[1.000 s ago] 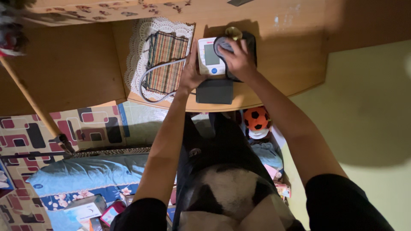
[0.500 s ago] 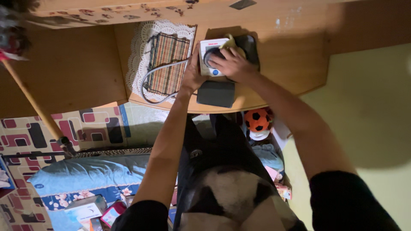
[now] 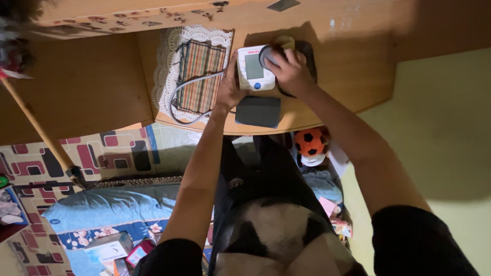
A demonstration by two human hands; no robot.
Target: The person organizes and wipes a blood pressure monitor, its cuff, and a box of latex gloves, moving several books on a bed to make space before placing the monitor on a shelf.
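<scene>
Wooden counter [image 3: 332, 76] in a dim room | left hand [image 3: 227, 89] steadies the white blood pressure monitor [image 3: 254, 69] at its edge | right hand [image 3: 287, 69] grasps the grey cuff [image 3: 268, 53] beside it | tube [image 3: 179, 97] loops over a lace mat [image 3: 171, 56]; a tug may drag the monitor toward the dark pouch [image 3: 258, 111] and off.

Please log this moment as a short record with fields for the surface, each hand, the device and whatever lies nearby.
surface: wooden table, seen from above
device: white blood pressure monitor with a screen and a blue button
left hand: grips the monitor's left edge
right hand: rests on the monitor's right side, over a dark pouch
tube: grey, loops left from the monitor across a lace-edged striped mat
in front: dark grey cuff
below table: orange ball
</scene>
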